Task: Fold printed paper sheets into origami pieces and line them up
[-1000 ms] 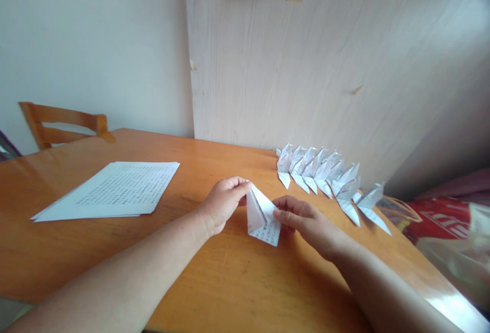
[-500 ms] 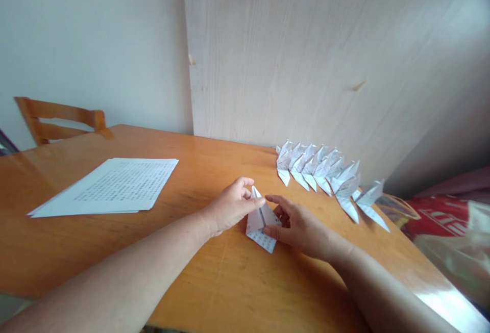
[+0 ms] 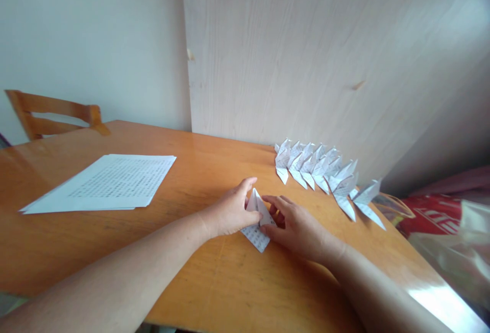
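Note:
A small folded paper (image 3: 257, 237) with printed characters stands at the middle of the table, its narrow tip pointing away from me. My left hand (image 3: 234, 209) grips its left side, the thumb across the front and the fingers behind. On the right side my right hand (image 3: 293, 225) holds it between thumb and curled fingers; some fingertips are hidden behind the paper. Several folded paper pieces (image 3: 319, 167) with pointed ends stand in a row at the back right, apart from both hands.
On the wooden table (image 3: 214, 282), a stack of printed sheets (image 3: 111, 182) lies at the left. A wooden chair (image 3: 57, 106) is behind it. A pale board (image 3: 268, 68) rises along the back edge. Red and clear bags (image 3: 432, 215) are at the right.
My left thumb has moved lower on the folded paper, and the paper has turned slightly, its lower corner shifting left. The whole view has shifted a little.

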### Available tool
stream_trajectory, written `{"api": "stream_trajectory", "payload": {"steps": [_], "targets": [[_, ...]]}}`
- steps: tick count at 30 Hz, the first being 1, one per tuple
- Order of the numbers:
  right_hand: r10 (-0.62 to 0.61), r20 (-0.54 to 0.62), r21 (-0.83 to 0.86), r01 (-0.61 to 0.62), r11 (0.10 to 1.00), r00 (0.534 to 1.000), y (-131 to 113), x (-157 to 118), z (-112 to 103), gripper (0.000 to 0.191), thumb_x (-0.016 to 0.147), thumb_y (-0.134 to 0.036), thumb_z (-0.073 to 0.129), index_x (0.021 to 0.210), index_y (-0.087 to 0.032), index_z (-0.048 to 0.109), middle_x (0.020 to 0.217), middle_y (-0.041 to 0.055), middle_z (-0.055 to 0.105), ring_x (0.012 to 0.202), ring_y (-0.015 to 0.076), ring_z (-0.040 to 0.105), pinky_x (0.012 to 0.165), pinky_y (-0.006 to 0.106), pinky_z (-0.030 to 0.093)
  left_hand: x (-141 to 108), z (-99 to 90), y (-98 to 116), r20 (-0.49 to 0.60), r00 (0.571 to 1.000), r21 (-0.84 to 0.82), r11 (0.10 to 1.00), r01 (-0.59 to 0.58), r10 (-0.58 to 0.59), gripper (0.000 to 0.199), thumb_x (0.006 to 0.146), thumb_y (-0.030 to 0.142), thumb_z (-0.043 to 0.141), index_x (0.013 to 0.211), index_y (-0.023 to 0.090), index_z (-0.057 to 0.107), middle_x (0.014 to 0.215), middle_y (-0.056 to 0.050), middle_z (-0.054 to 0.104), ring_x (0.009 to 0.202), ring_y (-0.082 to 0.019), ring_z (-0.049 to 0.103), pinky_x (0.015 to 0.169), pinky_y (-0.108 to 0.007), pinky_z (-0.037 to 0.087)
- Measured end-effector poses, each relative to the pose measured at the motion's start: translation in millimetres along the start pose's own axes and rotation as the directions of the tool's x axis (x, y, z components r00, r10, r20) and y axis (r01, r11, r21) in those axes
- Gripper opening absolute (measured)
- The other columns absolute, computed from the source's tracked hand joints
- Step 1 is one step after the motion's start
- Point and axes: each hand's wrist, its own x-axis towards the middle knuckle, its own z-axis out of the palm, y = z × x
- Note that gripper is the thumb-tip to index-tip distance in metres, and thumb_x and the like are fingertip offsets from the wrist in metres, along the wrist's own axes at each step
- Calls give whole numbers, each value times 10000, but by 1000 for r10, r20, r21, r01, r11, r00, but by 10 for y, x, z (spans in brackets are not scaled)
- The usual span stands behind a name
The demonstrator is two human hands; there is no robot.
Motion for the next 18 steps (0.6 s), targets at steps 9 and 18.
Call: {"api": "stream_trajectory", "payload": {"steps": [9,18], "targets": [[-68,-76,-98,61,993,995,-31,-24,-59,480,870,-261,593,1347,-238,547,1080,81,651,896,213,634,768,341,491,59,-30,-18,17,1000,-160,987,6,-3,675,688,121,644,1342,191,497,1448,-186,518,1146,-298,617,879,-368,500],[-108,-87,-129,96,987,990,3,-32,-79,511,877,-125,470,1370,-244,533,1203,89,676,917,217,663,776,337,501,73,-107,6,105,994,-112,993,48,-36,635,759,139,559,1382,158,437,1126,-145,695,1101,-297,644,849,-385,515]]}}
